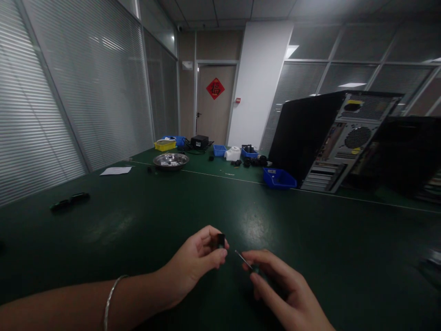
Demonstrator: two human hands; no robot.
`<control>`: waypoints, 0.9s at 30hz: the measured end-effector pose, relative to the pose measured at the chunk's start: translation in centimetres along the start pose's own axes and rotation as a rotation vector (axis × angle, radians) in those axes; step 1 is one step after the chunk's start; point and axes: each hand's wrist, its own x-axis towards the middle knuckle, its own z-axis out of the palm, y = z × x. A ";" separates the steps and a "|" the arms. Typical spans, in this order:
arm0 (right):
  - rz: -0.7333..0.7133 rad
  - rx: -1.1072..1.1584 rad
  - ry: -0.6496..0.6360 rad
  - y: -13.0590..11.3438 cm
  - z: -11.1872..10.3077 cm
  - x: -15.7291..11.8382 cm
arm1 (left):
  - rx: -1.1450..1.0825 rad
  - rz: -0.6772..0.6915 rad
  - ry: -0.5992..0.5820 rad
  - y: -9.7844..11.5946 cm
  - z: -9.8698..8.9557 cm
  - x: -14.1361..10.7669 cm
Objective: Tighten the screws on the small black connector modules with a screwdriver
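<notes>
Between the thumb and fingers of my left hand (198, 259) is a small black block-shaped part (221, 240), whose exact kind I cannot make out. My right hand (280, 285) grips a screwdriver (244, 259) by its dark green handle, mostly hidden by the fingers. Its thin metal shaft points up and left toward the black part, with a small gap between them. Both hands are above the green tabletop (165, 220), close together near its front.
A blue bin (279, 178) stands beside a tilted black computer case (310, 133) at the right. Farther back are a metal bowl (171, 161), a yellow basket (165, 145) and a white device (233, 153). Paper (116, 170) and dark strips (70, 201) lie at the left.
</notes>
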 end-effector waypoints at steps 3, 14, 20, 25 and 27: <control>-0.005 -0.013 -0.008 0.0 0.0 0.0 | 0.111 0.021 -0.069 0.0 -0.2 0.0; -0.116 -0.053 -0.061 -0.7 -0.1 0.3 | 0.166 0.097 -0.119 -1.0 -0.9 0.4; -0.167 -0.068 -0.077 -0.6 -0.1 0.2 | 0.096 0.085 -0.136 -0.7 -0.6 0.2; -0.207 -0.076 -0.101 -0.6 0.0 0.3 | 0.049 0.069 -0.145 -0.5 -0.4 0.2; -0.224 -0.087 -0.113 -0.5 0.0 0.4 | 0.040 0.038 -0.149 -0.5 -0.5 0.3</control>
